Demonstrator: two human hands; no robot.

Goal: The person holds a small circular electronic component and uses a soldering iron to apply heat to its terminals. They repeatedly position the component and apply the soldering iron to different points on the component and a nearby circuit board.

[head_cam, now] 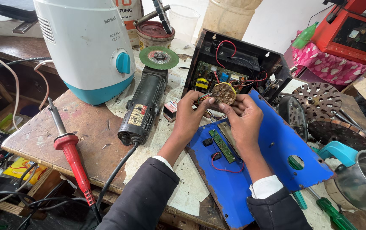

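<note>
My left hand (189, 118) and my right hand (244, 120) together hold a small round brown part (223, 93) with coloured wires running from it, raised above a blue metal panel (276, 145). A narrow green circuit strip (222, 146) and a red wire loop lie on that panel below my hands. Just behind the part stands an open black metal case (208, 47) with a green circuit board (215, 76) and red and black wires inside.
A black angle grinder (144, 104) with a green disc lies left of my hands. Beside it stand a white and blue mixer base (87, 47) and a red-handled soldering iron (70, 151). Perforated round metal plates (317, 99), a steel pot (364, 181) and green screwdrivers (330, 211) sit right.
</note>
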